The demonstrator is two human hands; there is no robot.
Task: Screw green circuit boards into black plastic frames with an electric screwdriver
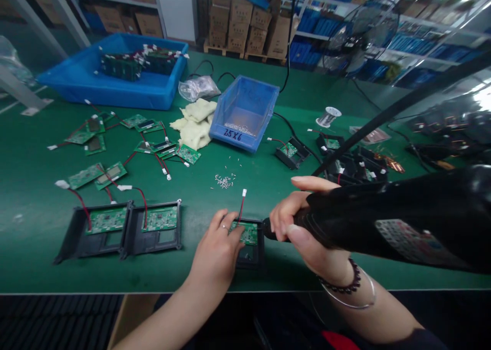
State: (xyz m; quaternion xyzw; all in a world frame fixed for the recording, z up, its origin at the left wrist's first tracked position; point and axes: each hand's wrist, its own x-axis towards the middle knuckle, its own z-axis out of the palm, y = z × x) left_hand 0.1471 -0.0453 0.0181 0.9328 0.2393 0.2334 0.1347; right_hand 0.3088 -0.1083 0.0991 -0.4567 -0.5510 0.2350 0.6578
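- Gripping a black, cylindrical electric screwdriver (pixel 356 214), a worker's right hand (pixel 309 245) closes around its narrow front end, the nose at the far right corner of one black, rectangular plastic case (pixel 261 258).
- Opposite, the ringed left hand (pixel 220 247) lays bent fingers over the case's left side; whether it pinches or only presses, one cannot tell.
- Three cases line the near part of the green tabletop (pixel 161 276): this one at centre, and two black, open plastic trays (pixel 135 241) side by side at left.
- In the centre case's far half sits one green, rectangular circuit board (pixel 251 232), partly covered by fingers; one red-and-black wire lead (pixel 241 209) reaches far from it to a white plastic connector (pixel 244 192).
- Beyond lie one heap of tiny silver screws (pixel 223 181), too small to count; two blue plastic containers, a broad tub (pixel 126 99) far left and a smaller bin (pixel 233 137) at centre; and one silver wire spool (pixel 329 117) at right.
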